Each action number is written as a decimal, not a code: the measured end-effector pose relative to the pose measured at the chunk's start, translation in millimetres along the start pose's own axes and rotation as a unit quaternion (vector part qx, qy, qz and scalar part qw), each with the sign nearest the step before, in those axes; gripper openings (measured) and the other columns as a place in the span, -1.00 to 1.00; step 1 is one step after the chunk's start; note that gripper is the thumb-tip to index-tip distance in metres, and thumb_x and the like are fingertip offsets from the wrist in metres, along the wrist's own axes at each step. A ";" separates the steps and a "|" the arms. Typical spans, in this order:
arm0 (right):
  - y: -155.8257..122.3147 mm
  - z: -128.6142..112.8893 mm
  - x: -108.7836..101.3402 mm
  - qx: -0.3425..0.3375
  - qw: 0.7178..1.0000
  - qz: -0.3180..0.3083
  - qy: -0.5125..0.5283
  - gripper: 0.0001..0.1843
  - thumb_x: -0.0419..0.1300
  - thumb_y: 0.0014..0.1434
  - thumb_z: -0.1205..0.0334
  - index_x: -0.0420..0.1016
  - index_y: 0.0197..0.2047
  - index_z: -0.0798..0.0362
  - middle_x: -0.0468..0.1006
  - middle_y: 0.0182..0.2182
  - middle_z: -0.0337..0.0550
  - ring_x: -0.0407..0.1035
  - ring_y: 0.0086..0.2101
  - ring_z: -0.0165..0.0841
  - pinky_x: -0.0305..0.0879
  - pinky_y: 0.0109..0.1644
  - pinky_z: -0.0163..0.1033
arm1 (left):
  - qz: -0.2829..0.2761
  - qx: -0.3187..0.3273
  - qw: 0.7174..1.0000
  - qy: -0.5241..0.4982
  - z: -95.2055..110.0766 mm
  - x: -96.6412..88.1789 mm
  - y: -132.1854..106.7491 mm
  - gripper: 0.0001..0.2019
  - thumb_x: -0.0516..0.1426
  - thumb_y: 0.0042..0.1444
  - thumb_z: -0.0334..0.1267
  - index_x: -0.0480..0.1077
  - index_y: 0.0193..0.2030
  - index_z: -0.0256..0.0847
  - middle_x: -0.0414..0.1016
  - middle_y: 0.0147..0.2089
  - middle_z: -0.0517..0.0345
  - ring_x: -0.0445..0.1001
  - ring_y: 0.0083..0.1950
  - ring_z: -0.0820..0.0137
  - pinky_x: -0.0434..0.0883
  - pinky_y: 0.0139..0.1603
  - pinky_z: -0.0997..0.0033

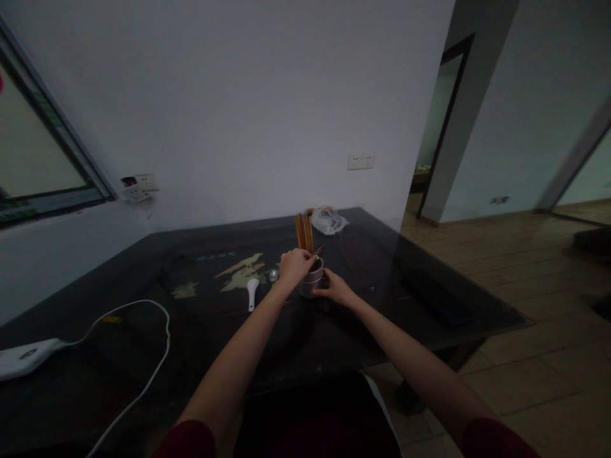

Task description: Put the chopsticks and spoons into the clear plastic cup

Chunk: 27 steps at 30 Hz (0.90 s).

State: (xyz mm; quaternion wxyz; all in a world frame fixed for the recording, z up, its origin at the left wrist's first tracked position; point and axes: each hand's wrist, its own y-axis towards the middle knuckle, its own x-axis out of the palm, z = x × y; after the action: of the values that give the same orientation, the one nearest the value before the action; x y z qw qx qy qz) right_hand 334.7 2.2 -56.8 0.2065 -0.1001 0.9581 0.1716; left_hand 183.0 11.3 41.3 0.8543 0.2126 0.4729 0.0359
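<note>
A small light-coloured cup (311,278) stands on the dark glass-topped table (372,305). My left hand (294,265) is closed above its rim, pinching what looks like a thin utensil that dips into the cup. My right hand (335,288) curls round the cup's right side and steadies it. A bundle of wooden chopsticks (304,231) stands just behind the cup. A white ceramic spoon (251,292) lies on the table left of my left wrist, with a small round silvery object (273,275) beside it.
A crumpled clear plastic bag (328,220) lies at the table's far edge. A white power strip (26,358) with a looping white cable (153,356) sits at the near left. A window is on the left wall; wooden floor and a doorway lie to the right.
</note>
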 end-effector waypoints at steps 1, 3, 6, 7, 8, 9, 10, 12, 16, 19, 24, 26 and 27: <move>0.1 0.2 0.1 0.000 1.000 -0.002 0.002 -0.28 0.42 -0.20 0.15 0.30 0.04 0.11 0.48 -0.05 0.02 0.39 -0.09 -0.21 0.29 0.01 -0.10 | 0.000 0.002 1.000 0.001 -0.8 1.1 -0.2 -0.74 0.13 0.04 -0.07 0.59 -0.38 -0.15 0.59 -0.35 -0.04 0.49 -0.27 0.19 0.25 -0.21 0.32; 0.2 0.6 0.2 0.002 1.000 -0.003 -0.001 -0.27 0.42 -0.20 0.13 0.30 0.04 0.12 0.48 -0.05 0.02 0.39 -0.10 -0.21 0.29 0.00 -0.10 | 0.000 0.004 1.000 0.003 -1.6 2.4 -0.8 -0.74 0.13 0.04 -0.08 0.59 -0.38 -0.15 0.59 -0.34 -0.05 0.49 -0.26 0.18 0.25 -0.18 0.31; 0.0 0.8 0.0 0.002 1.000 0.000 -0.009 -0.27 0.43 -0.20 0.12 0.31 0.04 0.09 0.48 -0.05 0.01 0.39 -0.10 -0.20 0.29 0.00 -0.09 | 0.004 0.012 1.000 0.010 0.3 1.3 -2.7 -0.75 0.12 0.05 -0.10 0.58 -0.40 -0.17 0.59 -0.35 -0.05 0.49 -0.26 0.19 0.24 -0.13 0.29; -0.1 0.7 -0.2 0.002 1.000 0.001 -0.011 -0.27 0.43 -0.21 0.12 0.31 0.04 0.09 0.48 -0.06 0.01 0.39 -0.10 -0.20 0.29 0.00 -0.09 | 0.005 0.015 1.000 0.014 1.4 0.0 -3.5 -0.74 0.12 0.05 -0.10 0.58 -0.41 -0.17 0.59 -0.35 -0.06 0.48 -0.27 0.20 0.24 -0.12 0.29; -0.2 0.5 -0.3 0.003 1.000 0.003 -0.012 -0.26 0.43 -0.21 0.12 0.31 0.05 0.09 0.49 -0.06 0.01 0.39 -0.10 -0.20 0.30 -0.01 -0.09 | 0.006 0.018 1.000 0.020 2.7 -1.7 -4.5 -0.73 0.12 0.05 -0.09 0.58 -0.42 -0.18 0.59 -0.36 -0.06 0.48 -0.27 0.20 0.24 -0.12 0.29; -0.3 0.1 -0.5 0.005 1.000 0.005 -0.013 -0.26 0.43 -0.21 0.12 0.31 0.05 0.09 0.49 -0.06 0.01 0.39 -0.10 -0.19 0.30 -0.01 -0.09 | 0.007 0.020 0.999 0.026 3.7 -3.7 -5.6 -0.73 0.11 0.06 -0.09 0.58 -0.42 -0.18 0.58 -0.37 -0.06 0.48 -0.28 0.20 0.24 -0.13 0.30; -0.4 -0.3 -0.6 0.006 1.000 0.006 -0.015 -0.25 0.43 -0.21 0.12 0.31 0.05 0.09 0.49 -0.07 0.01 0.39 -0.10 -0.19 0.30 -0.02 -0.10 | 0.007 0.021 0.999 0.034 4.2 -6.0 -6.8 -0.72 0.11 0.06 -0.08 0.58 -0.41 -0.18 0.58 -0.37 -0.06 0.48 -0.29 0.21 0.24 -0.15 0.31; -0.7 -1.5 -0.8 0.008 1.000 0.004 -0.020 -0.25 0.43 -0.21 0.12 0.30 0.06 0.10 0.49 -0.08 0.02 0.39 -0.12 -0.20 0.31 -0.03 -0.10 | 0.013 0.018 0.999 0.041 2.9 -11.1 -9.1 -0.71 0.09 0.08 -0.07 0.58 -0.38 -0.17 0.58 -0.37 -0.04 0.48 -0.31 0.22 0.23 -0.21 0.33; -0.9 -3.0 -0.6 0.009 1.000 0.002 -0.023 -0.28 0.42 -0.19 0.14 0.31 0.05 0.10 0.50 -0.09 0.01 0.40 -0.13 -0.21 0.31 -0.05 -0.11 | 0.040 0.007 0.999 -0.008 -11.6 -23.2 -14.2 -0.69 0.06 0.10 -0.07 0.57 -0.34 -0.17 0.56 -0.39 0.02 0.44 -0.38 0.29 0.20 -0.34 0.39; -1.1 -3.0 -0.3 0.007 1.000 0.004 -0.020 -0.28 0.42 -0.19 0.15 0.31 0.05 0.09 0.49 -0.08 0.00 0.39 -0.13 -0.22 0.32 -0.05 -0.12 | 0.051 0.001 0.995 -0.086 -30.4 -31.2 -21.0 -0.66 0.04 0.11 -0.05 0.55 -0.40 -0.21 0.50 -0.51 0.09 0.38 -0.46 0.35 0.17 -0.43 0.43; -1.5 -3.5 -0.9 0.017 1.000 0.004 -0.016 -0.27 0.43 -0.20 0.16 0.30 0.05 0.09 0.49 -0.07 0.01 0.40 -0.12 -0.21 0.32 -0.04 -0.10 | 0.054 -0.046 0.968 -0.240 -66.1 -29.1 -38.8 -0.71 0.12 0.01 -0.02 0.50 -0.37 -0.21 0.45 -0.54 0.16 0.36 -0.47 0.36 0.20 -0.45 0.45; -1.8 -3.9 -1.3 0.015 1.000 0.002 -0.016 -0.27 0.43 -0.20 0.15 0.30 0.05 0.08 0.48 -0.05 0.02 0.39 -0.09 -0.19 0.31 0.00 -0.08 | 0.056 -0.067 0.961 -0.264 -80.2 -23.2 -43.9 -0.72 0.13 -0.02 -0.01 0.48 -0.36 -0.20 0.44 -0.54 0.17 0.37 -0.47 0.35 0.23 -0.44 0.44; -1.9 -4.0 -1.6 0.011 1.000 -0.002 -0.014 -0.26 0.43 -0.21 0.14 0.30 0.05 0.08 0.47 -0.03 0.02 0.39 -0.07 -0.19 0.30 0.02 -0.08 | 0.058 -0.071 0.959 -0.266 -86.7 -20.2 -45.3 -0.72 0.12 -0.01 -0.02 0.46 -0.36 -0.20 0.45 -0.52 0.16 0.39 -0.46 0.34 0.24 -0.43 0.43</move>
State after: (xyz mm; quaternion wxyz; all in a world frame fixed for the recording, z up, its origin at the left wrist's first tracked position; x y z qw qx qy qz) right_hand 335.2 -0.9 -53.3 0.2214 -0.0976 0.9566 0.1623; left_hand 94.2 -6.5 -0.7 0.9588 0.1800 0.2112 0.0610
